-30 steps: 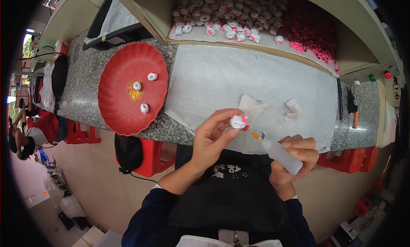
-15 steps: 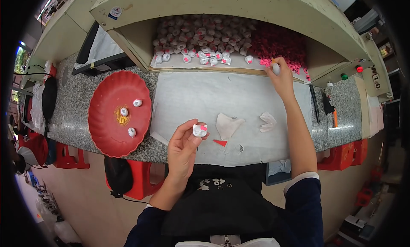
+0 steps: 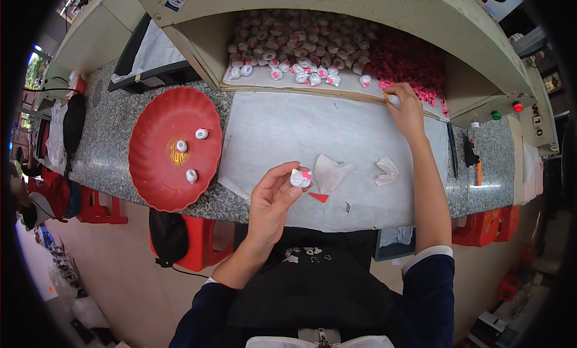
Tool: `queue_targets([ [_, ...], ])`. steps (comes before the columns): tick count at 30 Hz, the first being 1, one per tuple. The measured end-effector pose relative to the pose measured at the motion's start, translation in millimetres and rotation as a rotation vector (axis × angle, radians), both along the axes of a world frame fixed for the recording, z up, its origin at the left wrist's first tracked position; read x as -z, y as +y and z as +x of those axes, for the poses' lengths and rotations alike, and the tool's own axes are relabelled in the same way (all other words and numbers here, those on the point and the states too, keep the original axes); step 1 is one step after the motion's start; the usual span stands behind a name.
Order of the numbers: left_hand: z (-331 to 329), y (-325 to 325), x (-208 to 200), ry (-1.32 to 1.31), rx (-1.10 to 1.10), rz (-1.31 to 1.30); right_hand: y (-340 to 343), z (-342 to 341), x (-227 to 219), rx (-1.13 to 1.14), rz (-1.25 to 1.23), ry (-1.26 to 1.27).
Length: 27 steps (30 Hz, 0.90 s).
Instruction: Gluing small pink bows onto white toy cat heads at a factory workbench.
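Observation:
My left hand [image 3: 269,206] pinches a small white cat-head piece [image 3: 300,179] with a pink bow, above the near part of the white sheet [image 3: 270,131]. My right hand [image 3: 410,117] reaches to the shelf's front edge. In its fingers is a small white bottle [image 3: 393,100] with an orange-yellow tip, partly hidden by the fingers. The tip points left, close to loose pink pieces [image 3: 415,94] spilling from a large pink heap. Many similar white heads [image 3: 294,41], several with pink bows, are piled on the shelf left of the heap.
At left a red scalloped dish [image 3: 144,131] holds three white pieces. Two crumpled white scraps [image 3: 332,172] [image 3: 386,170] and a red scrap [image 3: 319,197] lie on the sheet. A black tray [image 3: 150,80] stands back left. The cabinet's overhang [image 3: 336,2] arches above the shelf.
The whole view has shifted a little. My right hand with the bottle has drawn slightly back from the shelf. My left hand has moved slightly right with the cat-head piece.

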<state>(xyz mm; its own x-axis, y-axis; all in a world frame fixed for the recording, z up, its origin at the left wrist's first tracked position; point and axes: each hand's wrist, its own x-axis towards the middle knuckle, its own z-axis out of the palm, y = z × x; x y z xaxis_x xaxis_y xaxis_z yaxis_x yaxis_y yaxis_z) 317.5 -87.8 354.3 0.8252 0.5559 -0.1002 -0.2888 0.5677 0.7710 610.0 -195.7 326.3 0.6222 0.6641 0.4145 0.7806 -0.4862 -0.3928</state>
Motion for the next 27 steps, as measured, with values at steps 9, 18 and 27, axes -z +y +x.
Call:
queue_targets([
  [9, -1, -2, 1, 0.003, 0.002, 0.010, 5, 6, -11, 0.084, -0.155, -0.077],
  [18, 1, 0, 4, -0.016, 0.031, 0.008, 1, -14, -12, 0.072, 0.160, 0.135],
  [27, -3, 5, 7, -0.006, 0.020, 0.002, -4, -70, -28, -0.086, 0.447, 0.918],
])
